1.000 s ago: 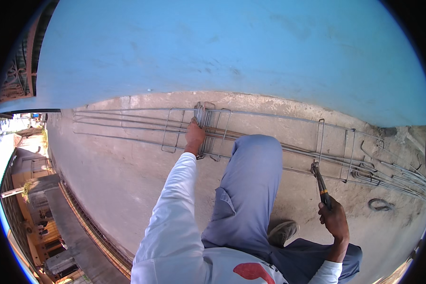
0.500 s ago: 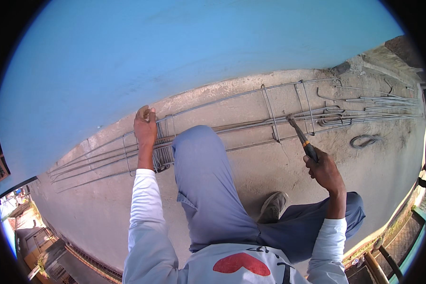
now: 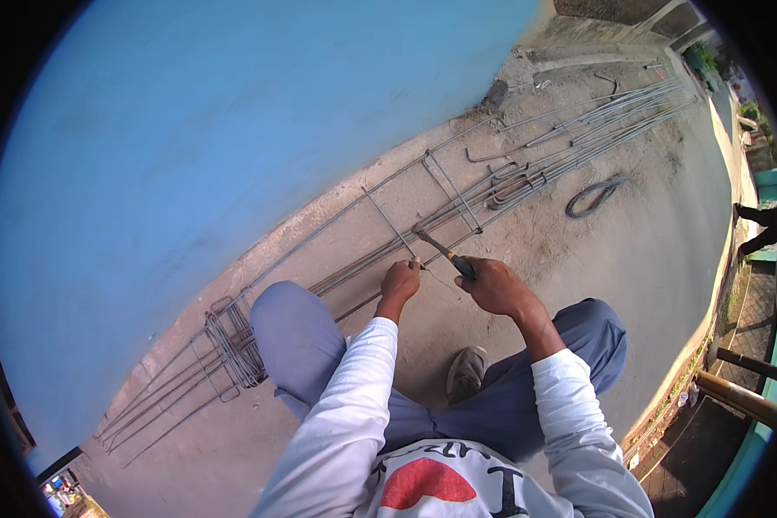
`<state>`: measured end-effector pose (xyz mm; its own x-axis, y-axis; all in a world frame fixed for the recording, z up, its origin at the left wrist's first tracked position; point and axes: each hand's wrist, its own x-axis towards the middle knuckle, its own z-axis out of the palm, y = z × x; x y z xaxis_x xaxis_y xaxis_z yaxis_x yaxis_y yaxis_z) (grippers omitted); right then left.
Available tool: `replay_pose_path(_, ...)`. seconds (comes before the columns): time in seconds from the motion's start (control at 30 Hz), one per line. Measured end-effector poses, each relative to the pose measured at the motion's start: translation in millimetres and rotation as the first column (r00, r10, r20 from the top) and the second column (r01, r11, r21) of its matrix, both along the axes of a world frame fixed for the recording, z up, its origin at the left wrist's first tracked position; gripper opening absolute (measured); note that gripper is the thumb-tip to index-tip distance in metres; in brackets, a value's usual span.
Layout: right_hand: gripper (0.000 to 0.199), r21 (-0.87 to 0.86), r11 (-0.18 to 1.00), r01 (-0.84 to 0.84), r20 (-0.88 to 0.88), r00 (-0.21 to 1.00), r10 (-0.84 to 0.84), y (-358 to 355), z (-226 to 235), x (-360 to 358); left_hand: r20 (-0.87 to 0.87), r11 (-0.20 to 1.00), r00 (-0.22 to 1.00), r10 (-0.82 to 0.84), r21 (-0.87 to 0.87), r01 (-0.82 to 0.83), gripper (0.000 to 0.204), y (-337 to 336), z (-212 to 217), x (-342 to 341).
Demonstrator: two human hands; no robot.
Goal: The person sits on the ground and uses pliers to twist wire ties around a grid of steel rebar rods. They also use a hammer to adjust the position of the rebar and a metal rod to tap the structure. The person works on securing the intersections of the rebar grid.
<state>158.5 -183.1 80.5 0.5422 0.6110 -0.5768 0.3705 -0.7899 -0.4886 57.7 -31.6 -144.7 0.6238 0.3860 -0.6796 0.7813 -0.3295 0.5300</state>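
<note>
- On the concrete ground beside a blue wall point(image 3: 190, 155), long steel rods point(image 3: 354, 272) lie in a row.
- Left hand point(image 3: 401, 281) is clenched, seemingly pinching a thin wire by the rods.
- Right hand point(image 3: 495, 287) grips a hooked tool point(image 3: 445, 252), tip touching the rods.
- A bundle of bent rings point(image 3: 233, 345) sits by the left knee.

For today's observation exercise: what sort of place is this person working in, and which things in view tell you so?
Probably an outdoor building site or a yard beside a building. Long steel bars lie on a bare concrete floor along a blue wall, with bent stirrups bunched on them, and the right hand holds a small tool.
</note>
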Motion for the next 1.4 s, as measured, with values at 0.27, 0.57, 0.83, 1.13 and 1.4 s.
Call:
replay_pose_path(0.27, 0.038, -0.006, 0.999, 0.045, 0.08, 0.996, -0.044, -22.7, -20.3, 14.3, 0.101, 0.985, 0.991, 0.092, 0.134, -0.105, 0.056, -17.1, -20.8, -5.8)
replay_pose_path(0.57, 0.04, -0.006, 0.999, 0.033, 0.07, 0.997, -0.033, -34.3, -32.0, 22.3, 0.062, 0.977, 0.998, 0.033, 0.208, -0.046, 0.06, -30.0, -8.7, 1.4)
replay_pose_path(0.83, 0.032, 0.211, 0.786, 0.581, 0.291, 0.73, -0.618, -62.9, -90.0, 184.5, 0.022, 0.994, 0.999, 0.027, 0.105, -0.029, 0.064, -22.4, -11.7, 6.4)
replay_pose_path(1.13, 0.031, 0.272, 0.752, 0.6, 0.198, 0.73, -0.654, -108.7, -177.9, 315.2, 0.045, 0.993, 0.999, -0.011, 0.117, 0.005, 0.066, -17.4, -32.1, -0.4)
replay_pose_path(1.4, 0.034, 0.388, 0.435, 0.813, -0.363, 0.568, -0.738, -108.2, -195.2, 295.2, 0.017, 0.996, 1.0, -0.01, 0.091, 0.009, 0.065, -20.4, -19.8, 5.4)
